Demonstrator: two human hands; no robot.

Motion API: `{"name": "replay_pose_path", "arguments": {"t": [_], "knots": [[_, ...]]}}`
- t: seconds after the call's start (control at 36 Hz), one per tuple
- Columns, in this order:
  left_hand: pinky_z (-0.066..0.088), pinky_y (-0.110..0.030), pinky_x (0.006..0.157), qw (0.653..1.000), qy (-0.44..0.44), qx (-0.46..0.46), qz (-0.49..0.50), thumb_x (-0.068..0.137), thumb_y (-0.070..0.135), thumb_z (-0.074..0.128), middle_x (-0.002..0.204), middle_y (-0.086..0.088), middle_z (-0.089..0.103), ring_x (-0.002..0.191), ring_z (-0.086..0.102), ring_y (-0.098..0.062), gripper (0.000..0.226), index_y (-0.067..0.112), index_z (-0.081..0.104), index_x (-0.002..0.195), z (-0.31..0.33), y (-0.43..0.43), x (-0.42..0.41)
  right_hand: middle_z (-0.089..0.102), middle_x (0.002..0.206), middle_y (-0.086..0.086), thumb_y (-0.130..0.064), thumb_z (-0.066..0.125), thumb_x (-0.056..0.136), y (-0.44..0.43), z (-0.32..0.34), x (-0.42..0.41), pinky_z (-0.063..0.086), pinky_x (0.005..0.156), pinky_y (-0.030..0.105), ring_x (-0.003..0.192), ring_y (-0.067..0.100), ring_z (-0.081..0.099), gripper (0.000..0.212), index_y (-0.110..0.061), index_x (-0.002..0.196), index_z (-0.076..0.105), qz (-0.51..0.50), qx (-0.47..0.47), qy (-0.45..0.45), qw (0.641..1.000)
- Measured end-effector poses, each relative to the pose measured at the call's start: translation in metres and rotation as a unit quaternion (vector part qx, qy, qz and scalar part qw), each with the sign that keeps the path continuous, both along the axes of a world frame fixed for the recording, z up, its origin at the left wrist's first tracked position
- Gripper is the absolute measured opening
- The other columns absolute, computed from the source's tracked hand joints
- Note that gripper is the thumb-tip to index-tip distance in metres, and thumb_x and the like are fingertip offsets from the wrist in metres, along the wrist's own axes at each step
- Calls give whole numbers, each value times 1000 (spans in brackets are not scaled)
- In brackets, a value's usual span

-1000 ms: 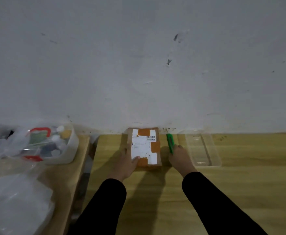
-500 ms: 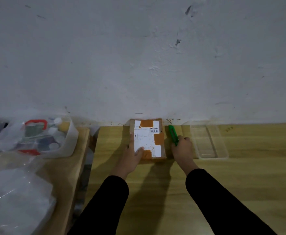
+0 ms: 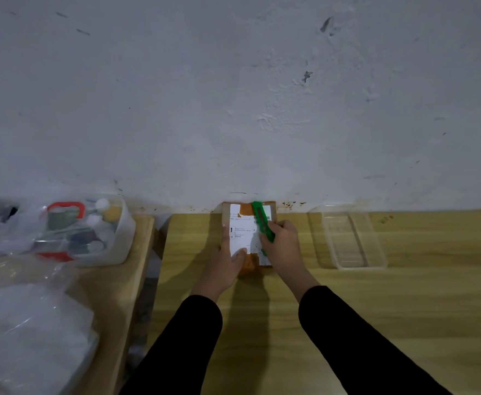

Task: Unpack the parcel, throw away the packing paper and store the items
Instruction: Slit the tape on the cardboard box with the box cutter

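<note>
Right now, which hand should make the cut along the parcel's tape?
The right hand. It already grips the green cutter, which lies across the top of the parcel. The left hand lies flat on the parcel's near left side, steadying it, and holds no tool.

Looks like a plain workroom or storage corner, not a kitchen/office. Bare scuffed white wall (image 3: 233,95), two wooden tables (image 3: 404,309) pushed vs. it, plastic bin (image 3: 119,240) of misc. supplies, plastic bags (image 3: 28,332) piled at left.
</note>
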State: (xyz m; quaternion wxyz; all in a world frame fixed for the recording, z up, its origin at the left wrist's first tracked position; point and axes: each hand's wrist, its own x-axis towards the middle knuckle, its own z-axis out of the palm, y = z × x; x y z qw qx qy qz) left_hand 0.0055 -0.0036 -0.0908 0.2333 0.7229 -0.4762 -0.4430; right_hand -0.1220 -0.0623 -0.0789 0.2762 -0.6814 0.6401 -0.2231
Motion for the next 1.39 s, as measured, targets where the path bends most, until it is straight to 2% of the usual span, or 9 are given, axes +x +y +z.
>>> {"name": "replay_pose_path", "arguments": {"t": [0.14,0.25,0.36,0.47,0.78,0.94,1.08,1.28,1.39], "knots": [[43,-30,97,997,41,-50,37,97,31,42,153,-1,25,130,38,-19,71,36,-7,147,-4,-2,-1,47,122,13,-18,43,96,1,-6,-5,49,86,29,115,26,45,34,-12,129,52,-44,-38,-51,997],[44,-11,81,994,71,-63,49,99,21,39,155,1,14,128,33,-10,70,30,-12,147,-4,-6,-3,39,135,14,-20,36,99,-1,-10,-11,45,89,27,114,21,46,43,-16,142,33,-53,87,-141,985],[44,-33,101,992,99,-60,57,99,22,40,157,0,14,138,30,-20,74,35,-16,145,-4,-5,-4,48,136,15,-23,33,100,3,-6,-15,48,88,32,108,20,52,45,-19,144,26,-31,122,-167,978],[40,-34,105,991,114,-55,46,98,21,41,156,2,15,138,29,-18,75,33,-16,146,-1,5,-6,40,146,10,-20,34,100,10,2,-21,43,96,31,127,25,44,45,-16,144,26,-24,138,-175,974],[48,-12,68,986,140,-57,71,98,17,43,154,-2,22,116,42,-6,75,30,-11,148,3,86,-53,49,136,9,-18,38,99,98,6,-75,45,57,0,98,9,48,46,-15,144,27,-17,150,-220,964],[45,-9,82,981,166,-68,79,98,12,44,155,1,18,126,32,-6,74,25,-8,148,5,148,-102,46,141,6,-17,40,99,158,8,-124,38,85,12,108,6,43,45,-14,143,30,-12,144,-210,967],[32,-30,109,982,166,-64,70,96,12,48,157,4,12,136,25,-9,79,26,-8,148,5,187,-131,37,148,7,-19,37,100,196,2,-153,31,96,17,130,17,39,47,-11,144,26,-2,136,-186,973],[23,-34,117,977,166,-92,93,91,27,57,157,12,10,144,14,-8,79,28,3,149,2,239,-148,44,134,13,-53,51,86,221,-9,-153,43,98,42,123,30,44,90,-12,148,1,38,145,-78,986],[17,-20,109,980,141,-101,97,95,27,50,147,21,9,141,10,-2,71,26,5,149,0,245,-148,52,124,20,-43,44,93,221,-14,-151,48,76,38,106,34,55,78,-11,148,0,49,125,-42,990]]}}
